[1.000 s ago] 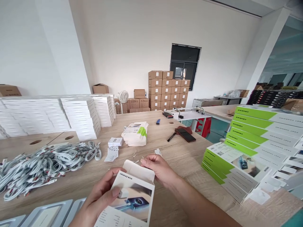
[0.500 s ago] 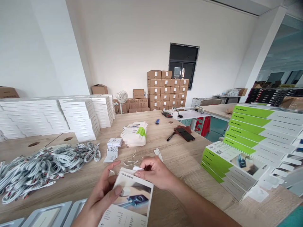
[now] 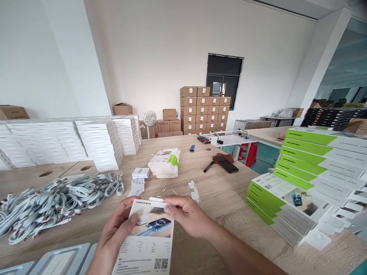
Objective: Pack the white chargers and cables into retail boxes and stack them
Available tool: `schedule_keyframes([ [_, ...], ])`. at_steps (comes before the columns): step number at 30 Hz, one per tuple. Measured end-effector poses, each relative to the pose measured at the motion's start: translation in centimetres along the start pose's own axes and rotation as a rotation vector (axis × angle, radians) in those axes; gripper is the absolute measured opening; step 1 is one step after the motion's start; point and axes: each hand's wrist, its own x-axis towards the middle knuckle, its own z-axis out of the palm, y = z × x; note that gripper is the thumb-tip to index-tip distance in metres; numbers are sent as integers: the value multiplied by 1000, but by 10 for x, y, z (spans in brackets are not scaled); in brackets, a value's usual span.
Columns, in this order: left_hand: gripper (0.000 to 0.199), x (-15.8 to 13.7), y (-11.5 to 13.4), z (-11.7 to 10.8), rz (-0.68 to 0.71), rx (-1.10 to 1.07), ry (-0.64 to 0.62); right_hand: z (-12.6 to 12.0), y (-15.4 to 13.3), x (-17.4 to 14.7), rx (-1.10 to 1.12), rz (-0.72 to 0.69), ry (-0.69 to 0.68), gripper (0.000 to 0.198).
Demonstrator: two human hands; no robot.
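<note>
A white printed product box (image 3: 146, 246) with a phone picture and two QR codes is held in front of me, tilted. My left hand (image 3: 119, 229) grips its left edge, thumb on the front face. At the top right corner my right hand (image 3: 183, 214) holds the same box, thumb on the front and fingers behind. A small white flap (image 3: 156, 199) sticks up at the box's top edge beside the right fingers. Behind the hands lie a pile of flat cartons (image 3: 164, 164), printed cards (image 3: 140, 173) and white paper scraps (image 3: 194, 191).
Coiled cables (image 3: 71, 198) heap at the left, before stacked white boxes (image 3: 99, 143). Grey trays (image 3: 61, 259) lie at lower left. Green-and-white boxes (image 3: 286, 206) are stacked at the right. A phone (image 3: 226, 164), marker (image 3: 209, 166) and blue cutter (image 3: 192, 148) lie on the table.
The box has shifted left and turned more upright, showing its QR codes. My right hand has moved from the top flap to the box's upper right corner. The view has shifted slightly.
</note>
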Motion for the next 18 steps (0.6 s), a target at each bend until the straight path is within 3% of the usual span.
schedule_keyframes([
  [5, 59, -4, 5, -3, -40, 65, -94, 4, 3, -1, 23, 30, -25, 34],
  [10, 51, -15, 5, -2, 21, 283, -210, 1, 20, 2, 206, 275, 9, 38],
  [15, 49, -20, 0, -4, 41, 303, -191, 5, 30, 3, 441, 471, 66, 38],
  [18, 48, -21, -1, -3, 43, 307, -182, 8, 30, 4, 418, 415, 48, 37],
])
